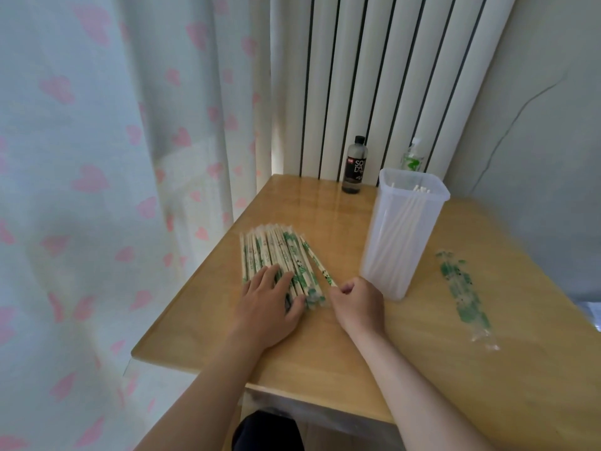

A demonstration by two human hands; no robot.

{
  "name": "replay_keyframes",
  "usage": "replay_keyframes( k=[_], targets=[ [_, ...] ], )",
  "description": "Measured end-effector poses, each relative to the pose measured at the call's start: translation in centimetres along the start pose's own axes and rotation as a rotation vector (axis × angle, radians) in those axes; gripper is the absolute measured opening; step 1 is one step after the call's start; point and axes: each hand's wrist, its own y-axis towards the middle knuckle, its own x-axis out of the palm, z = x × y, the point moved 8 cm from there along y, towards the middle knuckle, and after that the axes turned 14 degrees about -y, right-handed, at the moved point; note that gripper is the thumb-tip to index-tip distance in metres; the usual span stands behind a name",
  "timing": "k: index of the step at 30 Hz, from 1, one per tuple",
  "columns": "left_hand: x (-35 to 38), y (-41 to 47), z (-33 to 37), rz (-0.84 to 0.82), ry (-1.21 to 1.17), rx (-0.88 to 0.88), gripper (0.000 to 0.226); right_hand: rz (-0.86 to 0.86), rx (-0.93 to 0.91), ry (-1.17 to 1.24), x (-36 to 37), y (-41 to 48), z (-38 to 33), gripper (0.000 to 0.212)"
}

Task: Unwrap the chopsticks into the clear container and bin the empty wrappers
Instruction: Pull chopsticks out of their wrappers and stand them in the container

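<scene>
A pile of wrapped chopsticks (273, 255) in clear, green-printed sleeves lies on the wooden table (374, 346). My left hand (270, 297) rests flat on the near end of the pile, fingers spread. My right hand (356, 302) has curled fingers that pinch the near tip of one wrapped pair (317, 263) at the pile's right edge. The tall clear container (405, 229) stands just right of that hand and holds several bare chopsticks. Empty wrappers (463, 292) lie crumpled on the table further right.
A dark soda bottle (354, 166) and a small clear bottle with green print (412, 159) stand at the table's far edge by the white radiator (390, 76). A curtain with pink hearts (97, 157) hangs on the left. No bin is visible.
</scene>
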Motion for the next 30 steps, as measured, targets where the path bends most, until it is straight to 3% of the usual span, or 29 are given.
replay_keyframes(
  k=[7,13,19,22,25,27,30],
  targets=[
    [-0.2,-0.1,0.1,-0.035,0.012,-0.004,0.074,0.137,0.029,0.284,-1.8,-1.0,1.2,0.009],
    [-1.4,-0.2,2.9,0.088,0.063,0.142,0.068,0.239,0.091,0.533,-6.4,-1.3,4.4,0.021],
    [-1.1,1.0,12.2,0.146,0.184,0.442,0.052,0.085,0.043,0.780,-9.6,-0.1,5.4,0.022],
    [-0.2,2.0,13.0,0.084,0.181,0.422,0.036,-0.014,0.058,1.088,-10.5,-0.1,6.1,0.020],
    [1.0,2.0,14.0,-0.036,0.089,0.432,0.021,-0.231,0.020,1.356,-10.6,-0.7,6.0,0.014],
    [1.9,1.8,14.7,-0.103,0.012,0.430,0.029,-0.312,-0.006,1.388,-10.8,-1.0,6.0,0.026],
    [2.1,1.3,16.0,-0.097,-0.092,0.480,0.048,-0.294,0.009,1.357,-10.9,-0.9,6.6,0.028]
  ],
)
